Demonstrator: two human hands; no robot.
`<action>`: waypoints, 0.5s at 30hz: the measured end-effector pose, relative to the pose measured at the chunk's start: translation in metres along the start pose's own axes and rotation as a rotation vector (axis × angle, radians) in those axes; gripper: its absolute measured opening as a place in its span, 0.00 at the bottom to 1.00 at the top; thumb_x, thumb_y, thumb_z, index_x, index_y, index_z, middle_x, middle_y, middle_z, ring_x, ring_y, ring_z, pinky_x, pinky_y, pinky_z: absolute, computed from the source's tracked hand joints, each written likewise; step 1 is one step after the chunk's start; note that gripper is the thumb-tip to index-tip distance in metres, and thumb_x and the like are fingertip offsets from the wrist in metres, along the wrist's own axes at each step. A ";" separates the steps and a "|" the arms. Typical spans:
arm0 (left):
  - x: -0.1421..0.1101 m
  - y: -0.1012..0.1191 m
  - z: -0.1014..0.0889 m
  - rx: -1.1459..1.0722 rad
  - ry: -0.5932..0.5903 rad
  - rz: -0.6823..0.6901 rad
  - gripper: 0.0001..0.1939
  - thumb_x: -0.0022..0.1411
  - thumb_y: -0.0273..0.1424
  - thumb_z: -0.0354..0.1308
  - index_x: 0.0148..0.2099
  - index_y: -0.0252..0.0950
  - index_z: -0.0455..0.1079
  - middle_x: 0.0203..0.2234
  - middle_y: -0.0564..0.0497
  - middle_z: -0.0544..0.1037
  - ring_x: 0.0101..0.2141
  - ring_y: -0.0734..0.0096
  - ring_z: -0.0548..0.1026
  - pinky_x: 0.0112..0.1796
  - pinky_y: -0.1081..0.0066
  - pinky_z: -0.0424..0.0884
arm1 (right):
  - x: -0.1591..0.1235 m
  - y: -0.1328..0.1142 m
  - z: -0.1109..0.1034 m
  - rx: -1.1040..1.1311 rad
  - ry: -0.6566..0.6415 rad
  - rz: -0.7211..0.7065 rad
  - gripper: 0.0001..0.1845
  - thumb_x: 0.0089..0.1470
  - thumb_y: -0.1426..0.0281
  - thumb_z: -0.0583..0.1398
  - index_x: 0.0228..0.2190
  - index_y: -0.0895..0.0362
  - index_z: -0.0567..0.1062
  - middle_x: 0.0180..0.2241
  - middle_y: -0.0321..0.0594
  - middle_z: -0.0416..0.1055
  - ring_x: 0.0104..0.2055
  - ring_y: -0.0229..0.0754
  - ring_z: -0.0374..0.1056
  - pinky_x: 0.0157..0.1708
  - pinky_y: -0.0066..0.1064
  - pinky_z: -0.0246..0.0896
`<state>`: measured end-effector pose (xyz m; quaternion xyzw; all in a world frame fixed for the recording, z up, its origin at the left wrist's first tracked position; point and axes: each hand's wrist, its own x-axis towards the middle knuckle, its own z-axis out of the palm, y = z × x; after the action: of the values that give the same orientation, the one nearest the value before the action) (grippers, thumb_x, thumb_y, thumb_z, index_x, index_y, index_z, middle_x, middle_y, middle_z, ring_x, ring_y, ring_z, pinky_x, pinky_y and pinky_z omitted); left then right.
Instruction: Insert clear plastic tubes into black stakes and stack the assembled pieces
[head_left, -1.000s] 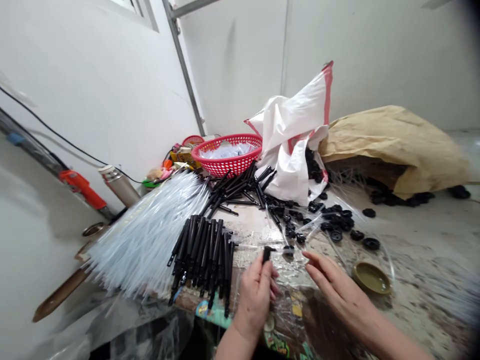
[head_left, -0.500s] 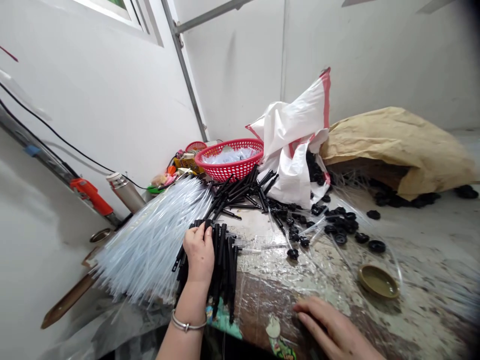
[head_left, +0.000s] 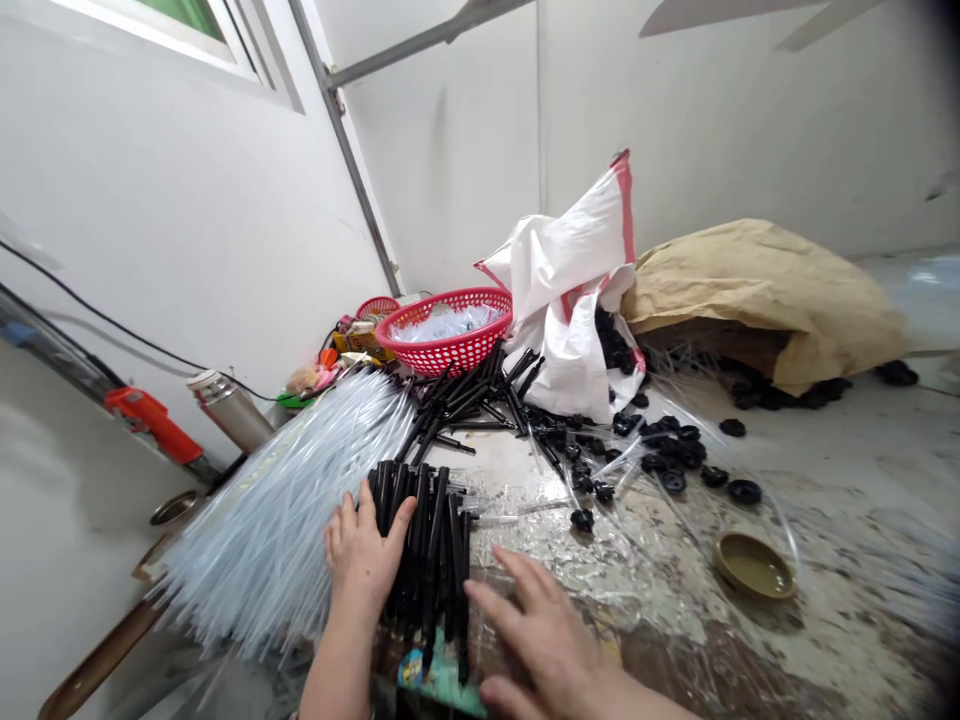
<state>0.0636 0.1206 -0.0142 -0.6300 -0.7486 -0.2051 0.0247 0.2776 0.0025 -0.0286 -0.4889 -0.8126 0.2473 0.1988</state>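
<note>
A bundle of black plastic tubes [head_left: 420,550] lies side by side near the front of the table. My left hand [head_left: 365,550] is at the bundle's left side, fingers spread, with the thumb against the tubes. Just right of the bundle, my right hand [head_left: 544,625] is open with its fingers apart and holds nothing; its fingertips are close to the tubes. Left of my left hand spreads a large sheaf of clear thin plastic tubes [head_left: 277,510]. Behind the bundle, more black tubes [head_left: 457,400] lie in a loose heap.
Black round caps [head_left: 671,450] are scattered on the worn table [head_left: 637,570], with a small brown dish [head_left: 754,565] at right. Behind stand a red basket [head_left: 450,355] holding clear plastic, a white sack [head_left: 570,300] and brown paper [head_left: 757,290]. A steel flask [head_left: 231,410] leans at left.
My left hand has shifted left and spread its fingers from a closed grasp at the tubes' top. My right hand has moved left and up from the table's front to the bundle.
</note>
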 end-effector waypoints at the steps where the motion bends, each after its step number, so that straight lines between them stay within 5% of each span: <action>1: 0.000 0.000 0.002 -0.006 -0.047 0.012 0.41 0.57 0.50 0.43 0.64 0.26 0.48 0.59 0.30 0.57 0.59 0.45 0.54 0.55 0.49 0.49 | 0.013 -0.003 0.009 -0.004 -0.021 -0.046 0.45 0.42 0.56 0.64 0.59 0.48 0.55 0.63 0.59 0.37 0.62 0.69 0.36 0.53 0.64 0.42; 5: 0.004 0.000 0.010 -0.084 -0.085 0.091 0.42 0.58 0.51 0.40 0.64 0.24 0.45 0.60 0.32 0.56 0.59 0.50 0.54 0.55 0.52 0.52 | 0.047 -0.008 0.032 -0.001 -0.030 -0.178 0.49 0.42 0.52 0.63 0.60 0.38 0.45 0.64 0.53 0.24 0.62 0.70 0.23 0.49 0.72 0.30; 15: 0.030 0.014 0.020 -0.098 -0.075 0.225 0.42 0.56 0.50 0.40 0.63 0.23 0.49 0.58 0.33 0.60 0.58 0.50 0.58 0.55 0.54 0.54 | 0.047 -0.018 -0.003 0.063 0.074 -0.127 0.42 0.51 0.50 0.56 0.61 0.43 0.43 0.64 0.47 0.20 0.62 0.63 0.20 0.55 0.63 0.29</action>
<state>0.0750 0.1568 -0.0204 -0.7178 -0.6626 -0.2136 -0.0110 0.2456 0.0382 -0.0113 -0.4386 -0.8259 0.2412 0.2594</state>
